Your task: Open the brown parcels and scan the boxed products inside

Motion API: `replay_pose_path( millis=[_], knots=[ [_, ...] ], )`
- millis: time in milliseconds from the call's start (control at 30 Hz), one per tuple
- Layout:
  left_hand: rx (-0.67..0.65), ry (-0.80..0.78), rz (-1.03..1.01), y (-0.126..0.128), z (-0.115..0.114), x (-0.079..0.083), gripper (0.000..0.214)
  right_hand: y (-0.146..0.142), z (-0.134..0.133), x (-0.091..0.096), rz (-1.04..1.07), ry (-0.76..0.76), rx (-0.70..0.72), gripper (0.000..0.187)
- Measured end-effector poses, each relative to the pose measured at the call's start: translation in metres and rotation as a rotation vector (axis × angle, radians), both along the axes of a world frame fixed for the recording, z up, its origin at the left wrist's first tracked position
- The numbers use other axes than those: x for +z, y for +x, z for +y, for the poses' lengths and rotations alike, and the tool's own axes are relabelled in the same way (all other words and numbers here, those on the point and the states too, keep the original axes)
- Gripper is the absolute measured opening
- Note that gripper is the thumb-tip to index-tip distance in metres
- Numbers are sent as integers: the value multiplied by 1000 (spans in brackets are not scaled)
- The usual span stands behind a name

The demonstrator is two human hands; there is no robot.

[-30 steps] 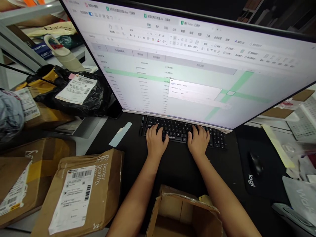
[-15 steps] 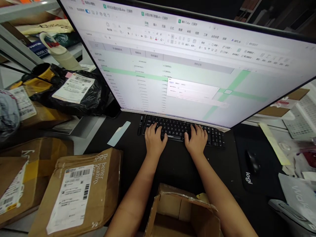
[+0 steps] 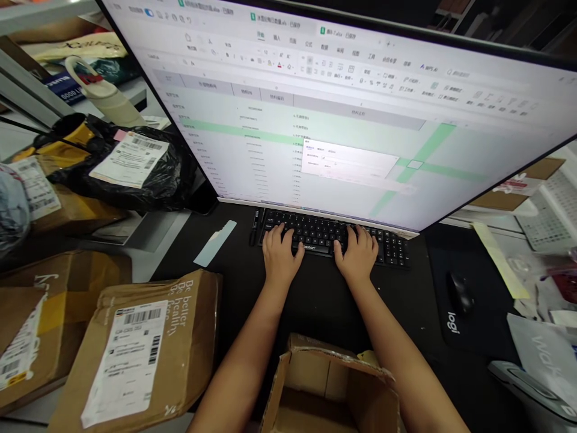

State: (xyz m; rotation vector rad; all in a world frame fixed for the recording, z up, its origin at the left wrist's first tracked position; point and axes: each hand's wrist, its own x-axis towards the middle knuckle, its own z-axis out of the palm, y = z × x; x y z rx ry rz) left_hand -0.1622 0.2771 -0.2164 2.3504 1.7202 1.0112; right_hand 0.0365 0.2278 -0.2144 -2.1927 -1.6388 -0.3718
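Both hands rest on a black keyboard at the foot of a large monitor. My left hand lies over the left part of the keys, fingers apart and thumb by the space bar. Over the right-middle keys is my right hand, its fingers also spread; it grips nothing. On the screen a spreadsheet with green bands shows, and a small white dialog box lies over it. Between my forearms stands an open cardboard box, its inside visible.
Labelled cardboard parcels fill the left, with a black plastic-wrapped package behind. A pale blue strip lies left of the keyboard. To the right are a black mouse on a mouse pad and a grey device.
The whole view has shifted slightly, so things appear a little further left. Both hands stay on the keyboard in nearly the same pose.
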Motion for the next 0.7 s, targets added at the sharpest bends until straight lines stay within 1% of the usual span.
replay_pose_path(
  millis=[333,700],
  knots=[
    [-8,-50,-31,1,-1,1,37,0,-1,2,25,-6,2,58],
    [-5,-55,-18,1,-2,2,39,0,-1,2,4,-1,7,57]
  ],
)
